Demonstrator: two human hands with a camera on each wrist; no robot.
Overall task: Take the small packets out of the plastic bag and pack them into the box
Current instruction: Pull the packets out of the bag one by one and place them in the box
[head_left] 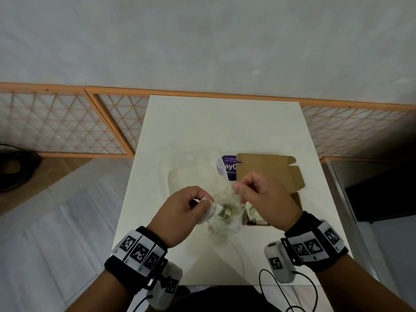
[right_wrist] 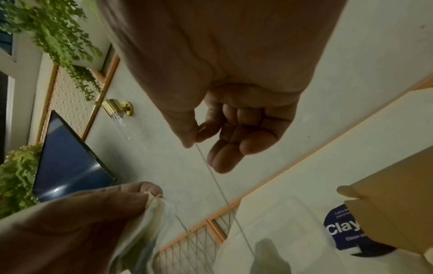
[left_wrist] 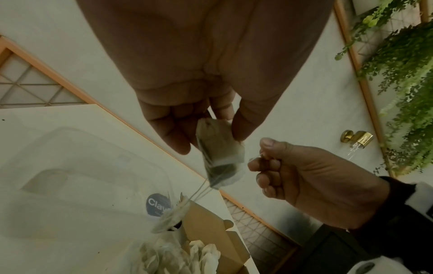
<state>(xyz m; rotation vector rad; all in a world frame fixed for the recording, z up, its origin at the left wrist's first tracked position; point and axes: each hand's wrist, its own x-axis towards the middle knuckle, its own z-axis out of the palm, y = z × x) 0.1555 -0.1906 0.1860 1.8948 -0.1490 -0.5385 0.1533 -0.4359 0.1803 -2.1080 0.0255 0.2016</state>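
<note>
My left hand [head_left: 206, 203] pinches small pale tea-bag packets [left_wrist: 219, 148] between thumb and fingers, just above the clear plastic bag [head_left: 225, 219] of more packets at the table's near middle. Thin strings [left_wrist: 201, 189] run from the held packets down into the bag. My right hand [head_left: 238, 188] is curled, thumb and forefinger pinching one string [right_wrist: 211, 166]. It hovers over the brown cardboard box [head_left: 298, 200], which stands open to the right with its lid flap [head_left: 270, 174] folded back. Several packets [head_left: 254, 216] lie inside the box, partly hidden by my right hand.
A clear plastic tub [head_left: 191, 170] with a purple label [head_left: 227, 167] sits behind the bag, touching the box flap. The white table [head_left: 225, 122] ends against an orange lattice screen [head_left: 67, 122]. Black cable [head_left: 15, 170] lies on the floor at left.
</note>
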